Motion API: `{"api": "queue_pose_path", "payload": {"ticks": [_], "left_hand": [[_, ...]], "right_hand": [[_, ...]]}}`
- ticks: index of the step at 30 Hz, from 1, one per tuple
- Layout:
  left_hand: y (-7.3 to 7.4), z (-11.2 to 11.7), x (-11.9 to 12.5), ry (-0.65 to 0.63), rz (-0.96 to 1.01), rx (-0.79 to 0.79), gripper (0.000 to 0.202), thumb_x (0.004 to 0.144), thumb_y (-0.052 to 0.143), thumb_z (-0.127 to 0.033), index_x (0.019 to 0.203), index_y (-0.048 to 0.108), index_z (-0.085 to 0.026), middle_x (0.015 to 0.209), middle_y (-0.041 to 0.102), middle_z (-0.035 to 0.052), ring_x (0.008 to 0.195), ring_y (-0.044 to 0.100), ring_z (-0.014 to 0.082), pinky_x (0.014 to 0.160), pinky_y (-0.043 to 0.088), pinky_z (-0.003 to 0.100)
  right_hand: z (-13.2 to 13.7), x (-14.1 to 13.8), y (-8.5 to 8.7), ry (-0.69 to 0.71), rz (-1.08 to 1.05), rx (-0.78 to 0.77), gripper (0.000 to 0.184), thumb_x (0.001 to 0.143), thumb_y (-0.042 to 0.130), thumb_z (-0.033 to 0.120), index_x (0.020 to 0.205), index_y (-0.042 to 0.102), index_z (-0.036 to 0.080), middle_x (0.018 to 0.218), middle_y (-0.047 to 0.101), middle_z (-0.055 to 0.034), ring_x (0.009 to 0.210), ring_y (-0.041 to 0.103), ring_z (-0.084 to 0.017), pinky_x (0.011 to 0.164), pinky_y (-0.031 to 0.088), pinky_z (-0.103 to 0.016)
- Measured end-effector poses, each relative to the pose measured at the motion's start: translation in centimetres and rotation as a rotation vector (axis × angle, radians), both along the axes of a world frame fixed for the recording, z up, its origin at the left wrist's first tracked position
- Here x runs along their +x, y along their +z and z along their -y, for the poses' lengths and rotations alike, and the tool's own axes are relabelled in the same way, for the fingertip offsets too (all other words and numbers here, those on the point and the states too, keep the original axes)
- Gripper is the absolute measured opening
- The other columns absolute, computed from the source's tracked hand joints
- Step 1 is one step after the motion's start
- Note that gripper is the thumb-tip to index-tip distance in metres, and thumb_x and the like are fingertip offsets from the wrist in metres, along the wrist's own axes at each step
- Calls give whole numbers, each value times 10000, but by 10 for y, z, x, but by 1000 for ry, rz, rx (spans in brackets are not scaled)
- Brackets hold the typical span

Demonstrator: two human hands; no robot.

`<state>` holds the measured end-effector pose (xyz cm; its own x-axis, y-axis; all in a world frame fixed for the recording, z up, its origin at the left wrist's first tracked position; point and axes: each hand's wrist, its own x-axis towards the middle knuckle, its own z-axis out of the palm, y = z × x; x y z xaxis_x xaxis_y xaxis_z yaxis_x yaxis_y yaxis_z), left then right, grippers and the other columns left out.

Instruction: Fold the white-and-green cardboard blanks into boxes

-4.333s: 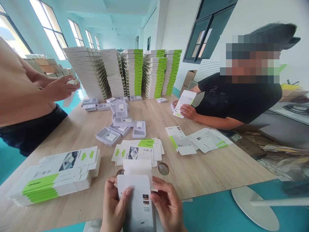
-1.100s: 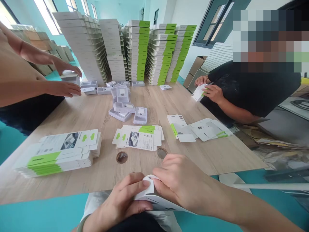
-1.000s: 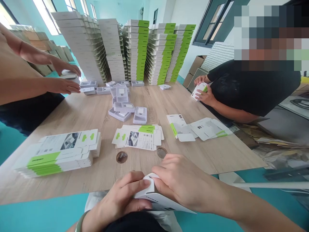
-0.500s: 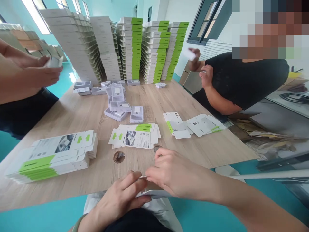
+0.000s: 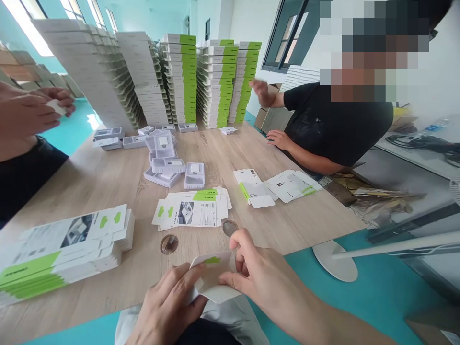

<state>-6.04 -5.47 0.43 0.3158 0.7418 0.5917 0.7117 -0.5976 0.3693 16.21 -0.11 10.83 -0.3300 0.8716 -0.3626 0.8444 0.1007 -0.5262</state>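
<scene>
Both my hands hold a small white carton (image 5: 212, 278) with a green mark at the near edge of the wooden table (image 5: 118, 177). My left hand (image 5: 168, 306) grips its left side with fingers curled under and over it. My right hand (image 5: 258, 282) pinches its right side and top flap. A short pile of flat green-and-white cartons (image 5: 192, 213) lies just beyond my hands. White plastic trays (image 5: 168, 165) with small white parts sit farther out in the middle.
A thick stack of flat cartons (image 5: 61, 254) lies at my left. Tall stacks of packed boxes (image 5: 201, 81) line the far edge. A person in black (image 5: 334, 129) sits at the right beside loose flat cartons (image 5: 276, 184). Another person's hands (image 5: 32, 108) work at the left.
The carton has been raised and turned so its green-marked flap faces up. The person in black has let go of a box and lifted an arm. My view has swung right.
</scene>
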Motion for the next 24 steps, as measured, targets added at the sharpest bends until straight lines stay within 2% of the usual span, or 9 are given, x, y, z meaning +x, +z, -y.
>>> {"api": "queue_pose_path", "payload": {"ticks": [2,5,8,11,14,16,20,24], "left_hand": [[-2,-1,-2,-10,-18,46,267,1074,515,-239,1315,628,-211,1080,784,82,921,811,157,806,641,202],[-3,-1,-4,-28,-31,75,293,1041,513,-164,1309,628,-190,1064,779,85,906,806,148,798,638,190],[1,1,-2,-1,5,48,337,995,539,-123,1314,620,-195,1077,772,87,892,800,153,779,642,195],[6,3,3,-68,15,-96,480,920,534,-100,1373,589,-248,1047,754,63,830,787,171,677,646,218],[9,3,5,-204,-27,-330,702,816,523,-89,1476,518,-329,1033,735,37,774,777,196,621,654,271],[8,3,5,-217,-40,-418,822,760,532,-81,1534,457,-348,1106,735,49,793,785,216,636,668,306],[6,6,4,-141,-29,-438,904,721,518,-67,1572,406,-348,1130,724,53,762,782,215,604,653,287],[8,9,5,-88,32,-432,879,715,491,-64,1540,439,-363,1111,721,24,664,754,169,541,616,236]], "right_hand": [[3,2,-4,-38,-129,0,314,913,790,217,1024,498,258,782,645,57,717,672,-179,621,453,-269],[3,8,-4,-100,-168,3,345,889,821,359,986,503,265,943,687,8,863,689,-213,686,489,-292],[3,9,-2,-116,-188,-87,320,930,749,460,960,501,260,909,693,7,802,674,-208,662,472,-300],[2,4,-4,-102,-221,-101,266,953,707,296,868,458,256,793,641,42,706,609,-163,627,428,-275],[3,-2,-11,-73,-203,-38,295,919,644,96,917,408,273,658,507,99,605,522,-143,572,363,-260],[4,-5,-18,-42,-189,-6,340,889,604,30,955,384,281,633,462,118,561,485,-139,542,324,-257],[8,-6,-27,21,-162,91,324,862,526,-26,930,413,269,677,526,94,573,505,-137,552,329,-254],[5,-4,-25,41,-142,104,304,876,498,-39,985,525,244,694,564,76,612,560,-147,586,367,-265]]}}
